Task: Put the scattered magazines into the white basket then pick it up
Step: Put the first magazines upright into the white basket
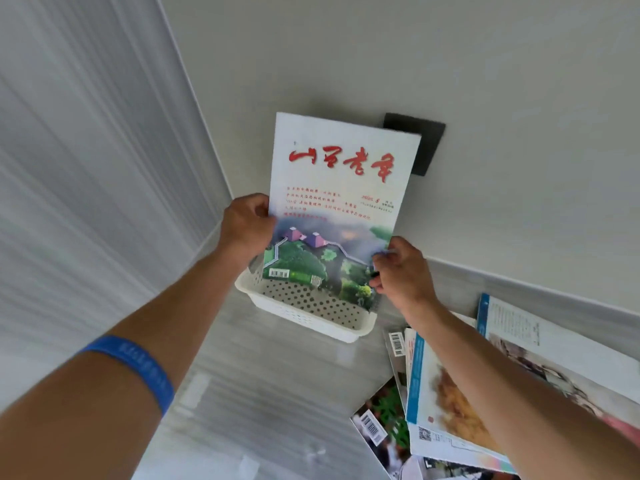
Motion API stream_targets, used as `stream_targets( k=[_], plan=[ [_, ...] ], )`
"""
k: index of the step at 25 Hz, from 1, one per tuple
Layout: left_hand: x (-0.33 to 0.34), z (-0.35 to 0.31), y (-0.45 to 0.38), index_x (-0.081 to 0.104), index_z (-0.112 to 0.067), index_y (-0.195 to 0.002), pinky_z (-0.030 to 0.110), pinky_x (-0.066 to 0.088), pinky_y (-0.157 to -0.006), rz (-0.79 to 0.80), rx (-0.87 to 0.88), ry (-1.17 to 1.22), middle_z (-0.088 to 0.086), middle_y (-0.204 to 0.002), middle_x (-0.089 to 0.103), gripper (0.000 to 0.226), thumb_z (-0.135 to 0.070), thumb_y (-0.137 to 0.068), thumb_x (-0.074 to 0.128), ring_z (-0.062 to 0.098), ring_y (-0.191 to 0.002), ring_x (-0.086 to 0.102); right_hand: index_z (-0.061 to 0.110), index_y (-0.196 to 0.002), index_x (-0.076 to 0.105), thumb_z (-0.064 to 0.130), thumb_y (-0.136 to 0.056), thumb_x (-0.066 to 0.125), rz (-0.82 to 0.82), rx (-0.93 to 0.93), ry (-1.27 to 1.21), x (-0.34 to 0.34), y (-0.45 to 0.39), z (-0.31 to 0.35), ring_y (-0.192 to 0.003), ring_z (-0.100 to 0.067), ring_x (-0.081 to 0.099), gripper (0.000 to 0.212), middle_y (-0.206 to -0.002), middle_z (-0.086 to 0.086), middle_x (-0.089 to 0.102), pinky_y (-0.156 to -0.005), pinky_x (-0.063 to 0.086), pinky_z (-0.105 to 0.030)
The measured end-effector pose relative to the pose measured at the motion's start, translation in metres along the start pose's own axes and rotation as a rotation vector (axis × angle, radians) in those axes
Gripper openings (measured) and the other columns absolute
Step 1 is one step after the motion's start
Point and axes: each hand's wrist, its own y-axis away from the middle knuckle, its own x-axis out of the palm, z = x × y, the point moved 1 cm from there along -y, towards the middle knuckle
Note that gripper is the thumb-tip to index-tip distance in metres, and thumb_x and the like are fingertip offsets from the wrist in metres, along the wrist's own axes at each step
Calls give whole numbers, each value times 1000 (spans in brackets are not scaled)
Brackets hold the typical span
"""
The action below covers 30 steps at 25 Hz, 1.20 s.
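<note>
Left arm: it is reaching forward from the lower left, bare, wearing a blue wristband (138, 368) on the forearm.
Left hand (247, 226): it is clenching the left edge of the magazine (339, 188), fingers curled behind the cover and the thumb lying on its face.
Right arm: it is stretching in from the lower right, crossing over the scattered magazines (446, 407).
Right hand (401, 268): it is pinching the lower right edge of the same magazine, fingers closed on the paper.
Magazine: it is standing nearly upright with red title lettering at the top and a green landscape picture at the bottom; its lower edge is sitting inside the white basket (311, 313), over the basket's far half.
White basket: it is resting on the pale grey surface (263, 382) close to that surface's far edge, where it meets the wall (485, 81); its perforated floor is showing in front of the magazine.
Scattered magazines: they are lying overlapped toward the surface's right edge, near the basket's right end, partly covered by the right forearm; barcodes are showing on two covers.
Dark square plate (424, 140): it is sitting on the wall, partly hidden behind the magazine's top right corner.
</note>
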Motion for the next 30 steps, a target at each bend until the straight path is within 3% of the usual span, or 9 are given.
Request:
stream_targets(
  k=[3,8,11,15,19,22,25,27,30],
  plan=[
    [9,23,-2,71,-23,-79,28,55,-69,20,31,-109,-3,-83,73,22,-3,-83,63,14,-70,65,20,-84,66,17,-95,58,2,71,38,8,-6,-17,-49,-10,67,14,-81,-3,74,-48,57,-29],
    [9,45,-5,69,-14,-86,33,57,-68,-5,21,-171,7,-96,75,13,-3,-87,62,23,-79,66,17,-80,65,4,-91,60,36,171,39,28,-7,-17,-48,-15,68,17,-74,-7,73,-47,59,-29],
    [16,49,-2,68,-11,-92,34,52,-71,17,72,-312,9,-103,72,9,-6,-87,63,27,-88,65,16,-91,67,2,-87,56,44,242,185,32,-4,-21,-49,-19,70,19,-85,-10,74,-39,54,-25],
    [20,69,12,65,-17,-112,32,51,-79,145,-14,-357,7,-125,61,37,4,-82,56,30,-106,61,26,-93,68,8,-81,55,-34,165,405,23,-4,-23,-72,-25,70,25,-90,-3,75,-64,57,-34],
    [18,94,45,61,-18,-126,35,51,-88,175,-132,-299,10,-135,49,49,4,-84,50,34,-109,59,31,-115,54,8,-78,61,20,131,366,20,-4,-24,-92,-23,65,44,-115,4,71,-70,53,-34],
    [20,90,48,50,-20,-137,47,52,-94,250,-157,-364,10,-138,37,52,-1,-88,47,38,-109,58,33,-123,48,7,-77,63,6,75,244,18,0,-21,-92,-20,68,55,-125,8,68,-71,58,-35],
    [24,81,64,43,-20,-142,50,42,-106,281,-173,-469,12,-144,30,54,-6,-90,49,41,-124,45,32,-122,53,12,-85,63,-61,-2,108,2,17,-31,-86,-10,69,43,-124,8,67,-70,60,-38],
    [22,68,82,41,-16,-143,56,31,-111,191,-5,-603,18,-152,28,60,-10,-85,57,42,-136,31,31,-121,56,18,-90,62,-81,-32,110,-12,37,-45,-90,-5,66,34,-120,9,67,-77,58,-33],
    [34,49,118,53,-7,-134,60,30,-111,35,408,-522,22,-147,41,57,-6,-79,63,41,-137,36,27,-129,54,13,-89,59,-62,-53,286,-48,72,-84,-111,-23,62,43,-127,1,65,-95,52,-45]
  ],
)
